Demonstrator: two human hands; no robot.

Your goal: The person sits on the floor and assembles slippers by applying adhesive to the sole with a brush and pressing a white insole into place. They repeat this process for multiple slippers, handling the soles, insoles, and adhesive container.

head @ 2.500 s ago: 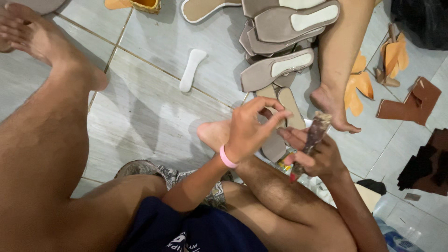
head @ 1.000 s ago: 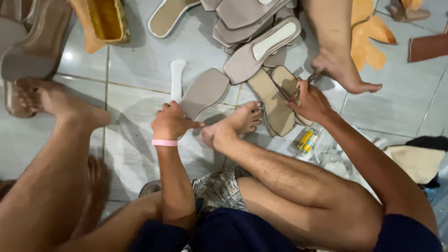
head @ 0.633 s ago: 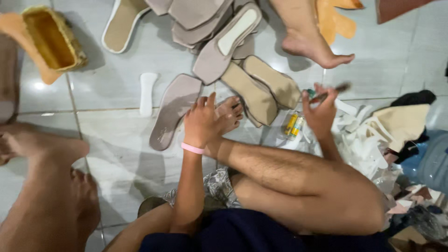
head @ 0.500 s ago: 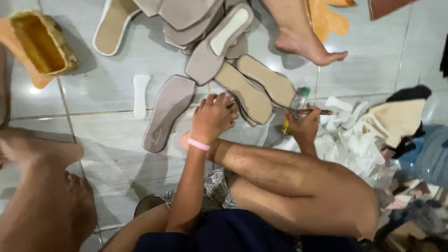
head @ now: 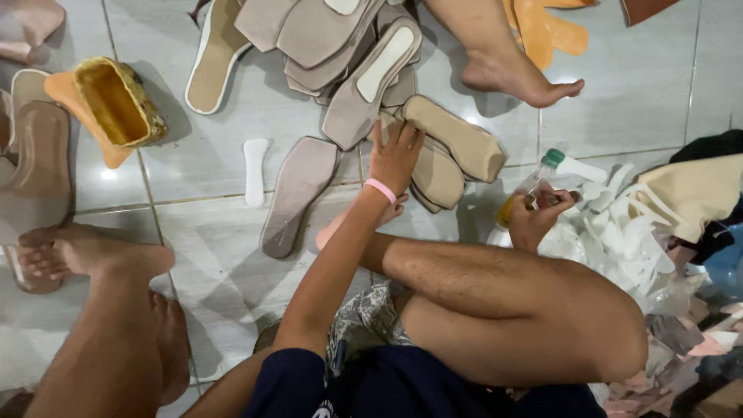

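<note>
Soles lie scattered over the tiled floor (head: 217, 255). The left hand (head: 395, 159), a pink band (head: 380, 190) at its wrist, rests with fingers spread flat on a beige insole (head: 441, 159) — touching it, not closed round it. That insole's long axis runs diagonally, from upper left near the fingertips down to lower right, overlapping a second insole (head: 464, 139) beside it. The right hand (head: 538, 217) is curled round a small clear bottle (head: 530, 190) with a green cap — it tilts, cap up and to the right, just beside a heap of white scraps (head: 619, 240). A greyish sole (head: 298, 193) lies left of the forearm.
</note>
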